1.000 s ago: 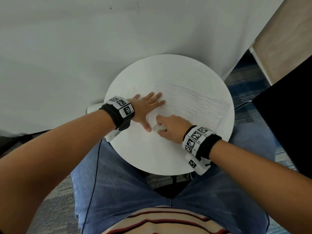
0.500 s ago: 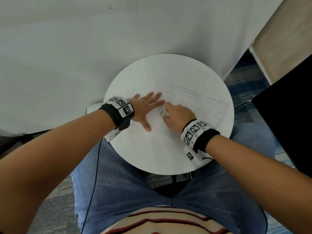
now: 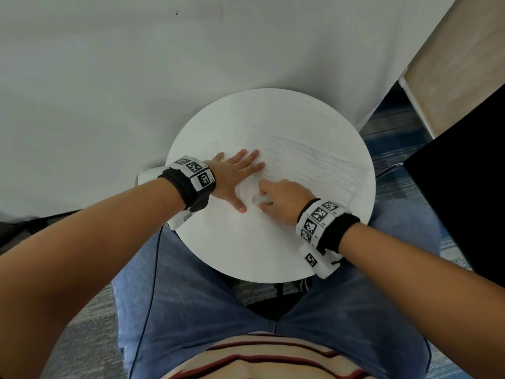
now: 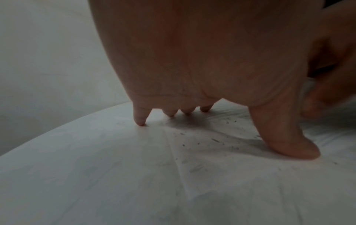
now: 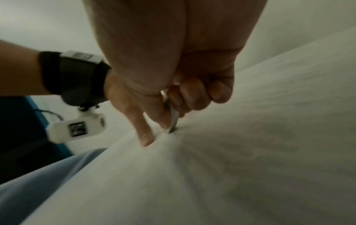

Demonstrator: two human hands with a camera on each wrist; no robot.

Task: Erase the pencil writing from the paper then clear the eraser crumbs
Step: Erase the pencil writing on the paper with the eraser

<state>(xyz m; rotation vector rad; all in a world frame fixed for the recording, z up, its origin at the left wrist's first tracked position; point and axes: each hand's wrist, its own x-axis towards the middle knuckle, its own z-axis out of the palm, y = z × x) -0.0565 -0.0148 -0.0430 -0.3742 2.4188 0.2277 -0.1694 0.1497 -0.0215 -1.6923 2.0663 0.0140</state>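
Now left hand presses flat on the paper, right hand pinching the eraser

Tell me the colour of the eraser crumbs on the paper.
Dark grey eraser crumbs, scattered on the white paper; the left wrist view shows them best.

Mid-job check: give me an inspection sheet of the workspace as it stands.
Surface: round white table, paper lying flat on it.
Job's things: pencil lines cover the paper's right part; white eraser on the paper; dark crumbs near the left thumb.
Clutter: nothing seen.
Grippers: left hand flat, pressing the paper; right hand grips the eraser.
Cables: thin dark cable over the person's jeans.
Surroundings: white wall, patterned carpet, dark panel.
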